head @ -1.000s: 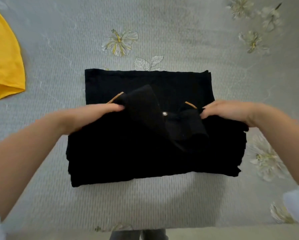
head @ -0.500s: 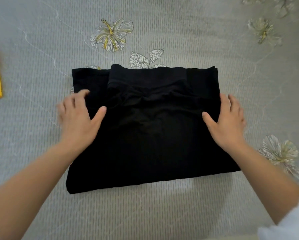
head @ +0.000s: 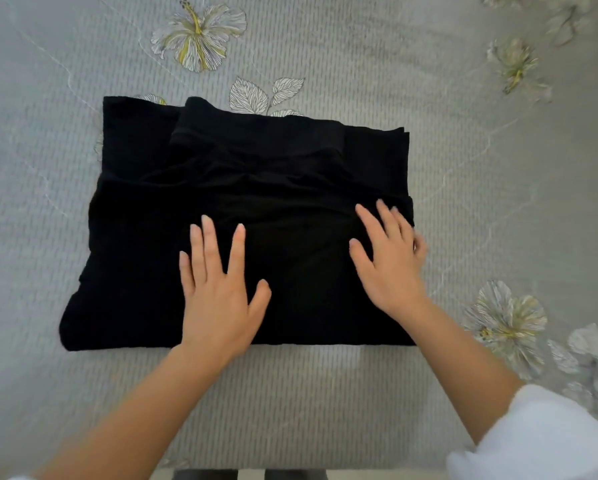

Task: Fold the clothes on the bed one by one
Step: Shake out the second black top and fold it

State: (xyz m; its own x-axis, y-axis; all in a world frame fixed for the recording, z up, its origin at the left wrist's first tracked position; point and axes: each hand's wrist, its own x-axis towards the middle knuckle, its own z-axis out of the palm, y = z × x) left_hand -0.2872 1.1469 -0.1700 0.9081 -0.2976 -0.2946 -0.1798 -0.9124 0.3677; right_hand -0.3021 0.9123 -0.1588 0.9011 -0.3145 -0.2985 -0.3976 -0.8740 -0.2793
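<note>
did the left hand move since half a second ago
Yes: the left hand slid right, from the left edge of the black garment toward its middle.

My left grip [head: 217, 296] lay flat, palm down, its fingers [head: 207, 244] straight and spread, the thumb angled out to the right. My right grip [head: 391, 265] was also flat and palm down, its fingers fanned and slightly blurred. My left forearm [head: 134, 403] and right forearm [head: 463, 368] reached forward, angling inward.

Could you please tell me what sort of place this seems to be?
Probably a bedroom: a folded black garment lies on a grey bedspread printed with flowers, both hands flat on it.
</note>
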